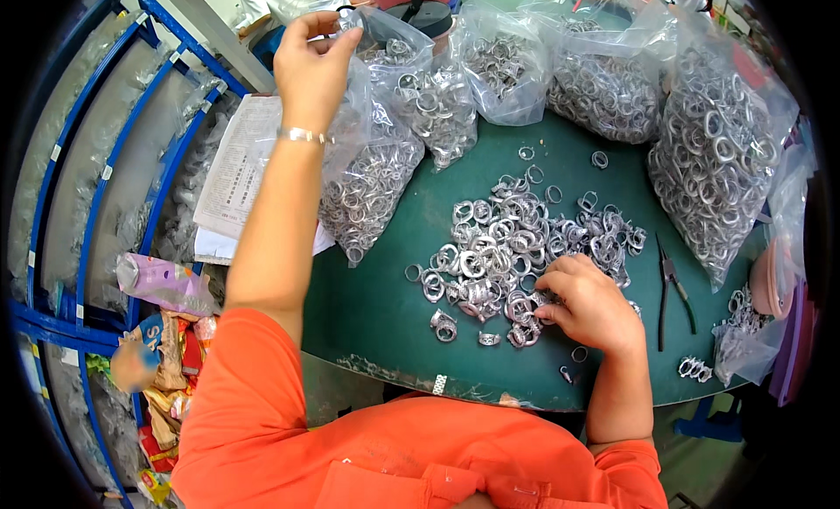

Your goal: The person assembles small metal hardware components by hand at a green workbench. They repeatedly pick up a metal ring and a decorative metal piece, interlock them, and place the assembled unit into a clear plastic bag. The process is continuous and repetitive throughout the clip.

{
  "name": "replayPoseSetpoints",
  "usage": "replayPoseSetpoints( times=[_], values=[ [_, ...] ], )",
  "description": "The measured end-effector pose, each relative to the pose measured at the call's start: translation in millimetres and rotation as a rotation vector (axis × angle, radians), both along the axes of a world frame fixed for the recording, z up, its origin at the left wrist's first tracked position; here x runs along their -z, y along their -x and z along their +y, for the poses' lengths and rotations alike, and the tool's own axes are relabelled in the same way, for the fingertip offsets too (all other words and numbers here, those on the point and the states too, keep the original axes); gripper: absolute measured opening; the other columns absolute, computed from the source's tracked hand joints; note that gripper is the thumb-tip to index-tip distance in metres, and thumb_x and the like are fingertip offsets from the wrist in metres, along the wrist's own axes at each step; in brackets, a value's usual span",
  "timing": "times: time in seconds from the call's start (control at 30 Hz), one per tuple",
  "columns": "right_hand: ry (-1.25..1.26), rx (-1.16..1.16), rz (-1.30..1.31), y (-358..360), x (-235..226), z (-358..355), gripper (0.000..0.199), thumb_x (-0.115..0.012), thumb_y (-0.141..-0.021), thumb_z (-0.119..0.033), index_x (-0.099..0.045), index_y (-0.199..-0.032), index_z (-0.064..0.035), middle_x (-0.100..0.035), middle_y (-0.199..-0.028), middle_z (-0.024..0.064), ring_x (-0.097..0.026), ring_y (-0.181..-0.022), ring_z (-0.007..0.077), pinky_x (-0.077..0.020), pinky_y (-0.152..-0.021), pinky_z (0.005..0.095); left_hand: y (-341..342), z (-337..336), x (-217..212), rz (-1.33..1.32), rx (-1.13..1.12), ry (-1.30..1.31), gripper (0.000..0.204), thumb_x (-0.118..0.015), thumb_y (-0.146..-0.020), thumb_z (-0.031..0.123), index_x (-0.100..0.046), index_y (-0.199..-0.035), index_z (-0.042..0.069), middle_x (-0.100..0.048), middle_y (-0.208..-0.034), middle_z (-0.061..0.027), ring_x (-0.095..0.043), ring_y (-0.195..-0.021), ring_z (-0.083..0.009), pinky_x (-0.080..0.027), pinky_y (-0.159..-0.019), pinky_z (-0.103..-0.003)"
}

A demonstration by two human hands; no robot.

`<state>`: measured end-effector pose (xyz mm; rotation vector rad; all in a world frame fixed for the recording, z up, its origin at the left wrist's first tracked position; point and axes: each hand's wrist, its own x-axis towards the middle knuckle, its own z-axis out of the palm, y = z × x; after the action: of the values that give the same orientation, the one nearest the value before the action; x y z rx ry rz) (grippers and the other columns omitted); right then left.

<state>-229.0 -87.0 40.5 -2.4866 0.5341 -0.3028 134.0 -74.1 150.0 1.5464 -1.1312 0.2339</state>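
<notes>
Left hand [311,67] raised, pinching top of a clear bag [372,172] of rings. Right hand [588,303] curled, fingers gripping loose rings [512,242] on green table [376,290].

I see a clear plastic bag [372,172] full of shiny silver rings. It stands tall on the green table, and its open top is pinched and pulled up. Just beside it lies a loose pile of silver rings [516,246], spread flat on the table, some lying apart.
</notes>
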Motion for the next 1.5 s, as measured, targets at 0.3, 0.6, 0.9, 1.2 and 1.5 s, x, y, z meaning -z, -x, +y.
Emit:
replayPoseSetpoints(
  times=[0.3,0.6,0.9,1.2,1.5],
  values=[
    [-0.029,-0.081,-0.035,1.2,8.6,-4.4,0.023,-0.069,-0.068,-0.005,-0.064,-0.091,-0.0022,-0.061,-0.087,0.0143,-0.058,-0.091,0.0348,-0.0464,-0.08,0.043,5.9,-14.2,5.2,0.268,0.283,-0.032,0.038,-0.069,-0.086,0.013,-0.058,-0.12,0.002,-0.064,-0.103,-0.0063,-0.061,-0.094,-0.0147,-0.047,-0.08,-0.028],
    [-0.436,0.224,-0.431,-9.0,7.5,-11.2,0.03,-0.054,-0.07,0.003,-0.062,-0.098,0.0004,-0.064,-0.091,0.0074,-0.06,-0.083,0.0171,-0.0487,-0.073,0.0289,131.8,141.5,-5.9,0.609,1.131,0.841,0.014,-0.076,-0.059,0.007,-0.065,-0.059,0.015,-0.052,-0.063,0.0039,-0.047,-0.061,-0.0067,-0.031,-0.053,-0.022],
    [-0.878,0.395,-0.417,-16.9,17.7,-8.7,0.016,-0.059,-0.079,0.001,-0.068,-0.092,0.0009,-0.065,-0.077,0.0009,-0.057,-0.068,0.0047,-0.0463,-0.058,0.0223,159.3,130.9,-9.0,0.029,1.949,0.469,0.017,-0.063,-0.071,0.0,-0.057,-0.06,0.012,-0.054,-0.057,0.0049,-0.047,-0.048,-0.0068,-0.032,-0.047,-0.021],
    [0.253,0.424,-0.259,-7.2,4.4,-40.0,0.015,-0.061,-0.075,-0.002,-0.067,-0.089,-0.0017,-0.066,-0.089,0.0159,-0.062,-0.088,0.0347,-0.0496,-0.08,0.0412,130.7,154.2,-0.6,-0.062,1.817,0.564,0.014,-0.055,-0.077,0.003,-0.055,-0.066,0.013,-0.053,-0.061,0.0025,-0.048,-0.052,-0.0099,-0.034,-0.048,-0.024],
    [0.184,0.523,0.144,-28.8,25.8,-109.2,0.018,-0.065,-0.08,-0.013,-0.071,-0.094,-0.0033,-0.067,-0.086,0.0206,-0.064,-0.086,0.0385,-0.0512,-0.08,0.0431,117.1,171.6,-7.5,-0.099,1.726,0.609,0.014,-0.047,-0.082,0.005,-0.053,-0.072,0.013,-0.053,-0.066,0.0,-0.05,-0.056,-0.0129,-0.036,-0.049,-0.026]
  ],
)
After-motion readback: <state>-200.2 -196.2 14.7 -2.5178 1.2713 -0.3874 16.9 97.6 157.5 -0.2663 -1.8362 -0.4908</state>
